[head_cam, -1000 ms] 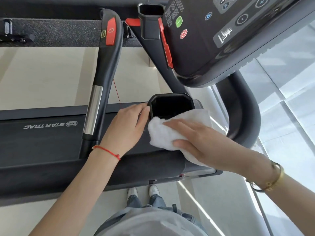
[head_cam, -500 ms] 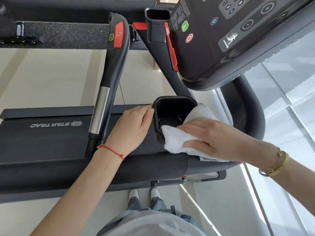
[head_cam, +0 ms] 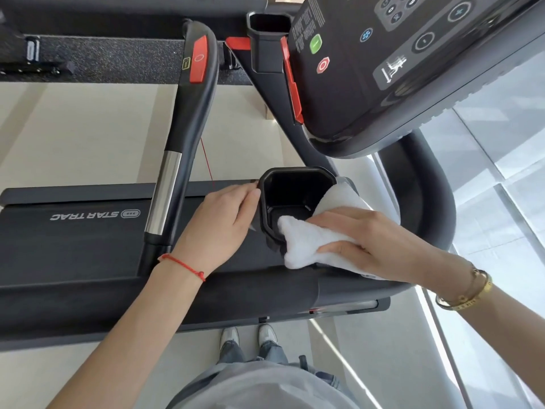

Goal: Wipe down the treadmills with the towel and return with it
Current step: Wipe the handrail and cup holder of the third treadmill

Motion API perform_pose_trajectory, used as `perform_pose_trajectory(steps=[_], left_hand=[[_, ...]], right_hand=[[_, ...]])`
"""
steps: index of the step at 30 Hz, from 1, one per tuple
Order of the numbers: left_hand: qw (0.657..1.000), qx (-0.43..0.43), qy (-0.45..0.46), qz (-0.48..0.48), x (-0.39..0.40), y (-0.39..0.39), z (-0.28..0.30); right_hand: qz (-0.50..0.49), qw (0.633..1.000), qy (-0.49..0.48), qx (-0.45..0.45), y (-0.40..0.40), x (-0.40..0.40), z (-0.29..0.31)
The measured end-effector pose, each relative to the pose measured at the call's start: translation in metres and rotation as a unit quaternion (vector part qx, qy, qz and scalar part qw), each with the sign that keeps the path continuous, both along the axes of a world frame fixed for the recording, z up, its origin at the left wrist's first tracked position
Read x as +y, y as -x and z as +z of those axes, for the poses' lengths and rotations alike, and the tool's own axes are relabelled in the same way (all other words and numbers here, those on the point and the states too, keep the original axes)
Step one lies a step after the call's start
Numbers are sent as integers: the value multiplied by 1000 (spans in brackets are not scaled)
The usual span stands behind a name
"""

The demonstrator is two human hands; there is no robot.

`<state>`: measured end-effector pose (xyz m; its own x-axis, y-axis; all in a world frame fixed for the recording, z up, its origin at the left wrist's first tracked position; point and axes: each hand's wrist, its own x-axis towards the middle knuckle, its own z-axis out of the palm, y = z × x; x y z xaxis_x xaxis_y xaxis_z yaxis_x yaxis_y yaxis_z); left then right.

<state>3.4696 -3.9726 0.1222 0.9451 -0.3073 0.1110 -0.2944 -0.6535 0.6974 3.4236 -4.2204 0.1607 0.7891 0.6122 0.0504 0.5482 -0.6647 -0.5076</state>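
While pale floor (head_cam: 73,137) spreads below, towel (head_cam: 312,246) covers treadmill (head_cam: 88,246) cupholder (head_cam: 295,178).

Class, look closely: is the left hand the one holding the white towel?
No. The right hand presses the white towel against the black cup holder, while the left hand only steadies its outer wall.

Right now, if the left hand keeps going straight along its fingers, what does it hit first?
The cup holder: the left hand's fingertips already sit at its outer wall, probably touching, though depth is unclear.
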Motion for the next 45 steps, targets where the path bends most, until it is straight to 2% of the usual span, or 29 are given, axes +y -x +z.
perform_pose_trajectory(steps=[2,5,7,9,12,15,17,22,25,30,34,41,45], left_hand=[[1000,0,0,3,-2,0,0],[1000,-4,8,6,-4,1,1],[1000,-5,9,8,-4,1,2],[1000,-1,8,9,-5,2,2],[1000,-2,2,20,-5,3,0],[1000,-3,-2,19,-5,2,-1],[1000,7,-2,10,-4,2,0],[1000,10,9,14,-6,3,2],[1000,3,4,21,-7,2,1],[1000,0,1,29,-7,1,-3],[1000,-2,9,22,-7,1,-3],[1000,-8,7,17,-7,2,0],[1000,-11,-2,18,-8,3,1]], right_hand=[[-26,998,-60,-1,1,-4,-2],[-142,979,-146,-30,-4,2,-3],[-186,967,-158,-71,-16,10,2],[-161,974,-109,-115,-33,23,5],[-94,991,9,-93,-64,45,1],[-74,982,131,-115,-84,53,-8],[-81,978,158,-112,-85,44,-10],[-150,988,31,-23,-64,9,-7],[-127,990,51,-21,-68,15,-5],[-101,981,141,-82,-88,39,-11],[-122,986,94,-63,-70,26,-12],[-242,970,-5,18,-42,22,-15],[-271,962,-16,32,-25,20,-17]])
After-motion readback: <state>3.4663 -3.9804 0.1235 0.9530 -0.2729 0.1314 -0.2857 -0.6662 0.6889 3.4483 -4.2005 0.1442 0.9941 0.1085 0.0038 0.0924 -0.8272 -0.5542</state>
